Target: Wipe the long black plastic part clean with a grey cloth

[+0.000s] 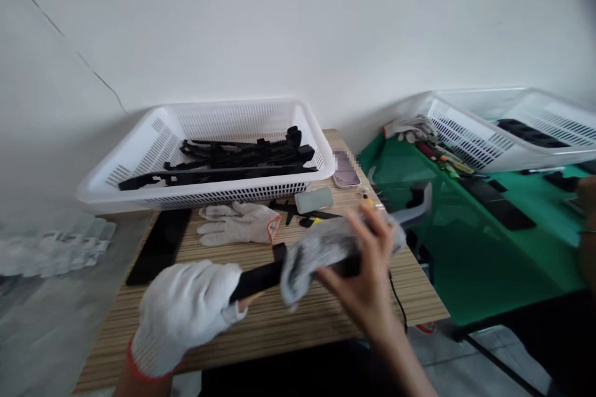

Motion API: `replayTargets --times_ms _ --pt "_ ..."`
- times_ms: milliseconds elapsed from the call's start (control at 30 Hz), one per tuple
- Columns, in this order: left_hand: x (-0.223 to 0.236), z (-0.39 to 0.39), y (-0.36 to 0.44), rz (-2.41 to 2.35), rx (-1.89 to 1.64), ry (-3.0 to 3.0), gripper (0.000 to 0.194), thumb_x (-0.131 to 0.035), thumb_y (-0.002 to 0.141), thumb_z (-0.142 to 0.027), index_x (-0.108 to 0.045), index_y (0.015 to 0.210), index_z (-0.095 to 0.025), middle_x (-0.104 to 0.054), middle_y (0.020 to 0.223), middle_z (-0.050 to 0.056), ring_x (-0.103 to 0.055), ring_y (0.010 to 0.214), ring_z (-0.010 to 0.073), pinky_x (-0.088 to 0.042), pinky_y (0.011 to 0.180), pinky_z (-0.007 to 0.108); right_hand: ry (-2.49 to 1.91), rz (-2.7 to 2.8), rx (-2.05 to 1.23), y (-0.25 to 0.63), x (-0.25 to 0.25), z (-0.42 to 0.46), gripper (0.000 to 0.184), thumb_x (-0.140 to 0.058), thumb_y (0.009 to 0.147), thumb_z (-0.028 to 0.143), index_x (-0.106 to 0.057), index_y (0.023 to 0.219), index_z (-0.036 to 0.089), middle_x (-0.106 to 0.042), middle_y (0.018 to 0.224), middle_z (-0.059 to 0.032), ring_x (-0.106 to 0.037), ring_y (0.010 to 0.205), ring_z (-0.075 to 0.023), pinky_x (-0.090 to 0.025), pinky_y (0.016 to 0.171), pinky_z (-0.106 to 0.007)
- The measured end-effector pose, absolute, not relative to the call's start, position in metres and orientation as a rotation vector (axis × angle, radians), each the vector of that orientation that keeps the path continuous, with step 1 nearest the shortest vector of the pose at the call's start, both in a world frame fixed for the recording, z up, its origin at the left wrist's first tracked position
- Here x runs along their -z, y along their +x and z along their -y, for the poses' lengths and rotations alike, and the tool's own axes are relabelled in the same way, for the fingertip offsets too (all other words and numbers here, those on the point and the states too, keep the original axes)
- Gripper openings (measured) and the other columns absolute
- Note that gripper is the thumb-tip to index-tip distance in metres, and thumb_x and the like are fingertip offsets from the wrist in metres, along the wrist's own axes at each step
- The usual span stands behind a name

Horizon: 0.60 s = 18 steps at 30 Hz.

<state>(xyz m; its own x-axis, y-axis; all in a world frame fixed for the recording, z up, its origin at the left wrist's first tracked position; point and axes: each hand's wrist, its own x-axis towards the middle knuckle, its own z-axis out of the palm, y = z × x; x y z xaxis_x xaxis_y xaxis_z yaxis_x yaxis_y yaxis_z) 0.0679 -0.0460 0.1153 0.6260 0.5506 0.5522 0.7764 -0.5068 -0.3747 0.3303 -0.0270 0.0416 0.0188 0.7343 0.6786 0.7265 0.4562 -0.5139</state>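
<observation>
My left hand (186,307) wears a white cotton glove with a red cuff and is closed round one end of a long black plastic bar (258,279). My right hand (365,276) is bare and presses a grey cloth (321,248) round the bar's middle, fingers wrapped over it. The bar's grey far end (414,208) sticks out to the right. Both hands hover above a striped wooden table (298,316). The picture is blurred by motion.
A white basket (209,195) with several black parts stands at the table's back. White gloves (239,223), a phone (345,169), a pale green case (313,200) and a flat black panel (161,245) lie nearby. A green table (465,248) at right bears another white basket (470,142); someone's arm (587,229) shows at the right edge.
</observation>
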Motion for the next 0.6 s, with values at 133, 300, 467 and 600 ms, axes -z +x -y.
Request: replayTargets --times_ms 133,300,467,600 --pt "-0.112 0.055 0.054 1.116 0.469 -2.237 0.059 -0.031 0.113 -0.046 -0.057 0.064 -0.026 -0.051 0.047 -0.004 -0.051 0.04 0.0159 -0.034 0.046 0.036 -1.405 1.559 0.0 0.391 -0.025 0.001 0.072 -0.068 0.097 0.048 -0.043 0.163 0.033 -0.038 0.164 -0.0174 -0.034 0.156 -0.0477 -0.028 0.122 -0.078" --pt "-0.102 0.055 0.061 1.087 0.492 -2.286 0.052 -0.04 0.11 -0.04 -0.055 0.063 -0.026 -0.05 0.047 -0.005 -0.051 0.038 0.0162 -0.034 0.044 0.036 -1.48 1.683 -0.111 0.354 -0.018 0.016 0.09 -0.079 0.086 0.06 -0.042 0.163 0.032 -0.009 0.178 -0.0176 -0.002 0.161 -0.0628 -0.02 0.113 -0.093" --pt "-0.103 0.059 0.054 1.135 0.47 -2.255 0.052 -0.036 0.111 -0.041 -0.057 0.065 -0.026 -0.051 0.048 -0.005 -0.052 0.04 0.0169 -0.034 0.046 0.036 -1.444 1.7 -0.151 0.347 -0.017 0.019 0.078 -0.074 0.091 0.062 -0.049 0.158 0.031 -0.013 0.178 -0.0161 -0.005 0.163 -0.0577 -0.022 0.118 -0.088" --pt "-0.104 0.068 0.033 1.156 0.501 -2.316 0.051 -0.037 0.111 -0.048 -0.057 0.07 -0.026 -0.058 0.053 -0.003 -0.057 0.046 0.0173 -0.039 0.05 0.035 -1.452 1.374 -0.294 0.405 -0.013 -0.002 0.076 -0.069 0.091 0.06 -0.051 0.155 0.024 -0.05 0.158 -0.0201 -0.045 0.151 -0.0449 -0.036 0.12 -0.07"
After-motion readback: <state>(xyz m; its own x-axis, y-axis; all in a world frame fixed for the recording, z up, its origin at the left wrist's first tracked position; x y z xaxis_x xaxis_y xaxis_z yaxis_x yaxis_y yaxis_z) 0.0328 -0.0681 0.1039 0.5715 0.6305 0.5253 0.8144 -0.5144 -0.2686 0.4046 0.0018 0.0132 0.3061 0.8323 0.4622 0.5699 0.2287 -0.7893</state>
